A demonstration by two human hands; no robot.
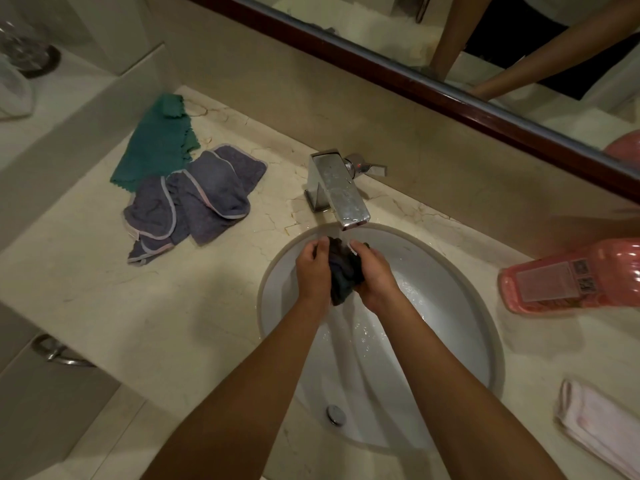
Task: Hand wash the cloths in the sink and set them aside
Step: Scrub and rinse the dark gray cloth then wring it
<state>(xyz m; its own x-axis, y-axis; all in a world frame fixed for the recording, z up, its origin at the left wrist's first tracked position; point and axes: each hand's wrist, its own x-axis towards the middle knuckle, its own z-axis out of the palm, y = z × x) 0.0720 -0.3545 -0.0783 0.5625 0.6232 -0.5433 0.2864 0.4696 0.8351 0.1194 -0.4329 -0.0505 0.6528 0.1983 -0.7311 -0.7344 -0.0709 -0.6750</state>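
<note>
Both hands were clenched around one bunched dark cloth (343, 271) over the sink (460, 306), the left hand (313, 268) and right hand (375, 275) squeezing it just under the tap (341, 188), where water ran onto it. On the counter (207, 306) to the left lay a heap of grey cloths (194, 199) partly over a green cloth (156, 143). A pink bottle (571, 275) lay on its side to the right, with a folded white cloth (602, 427) nearer.
</note>
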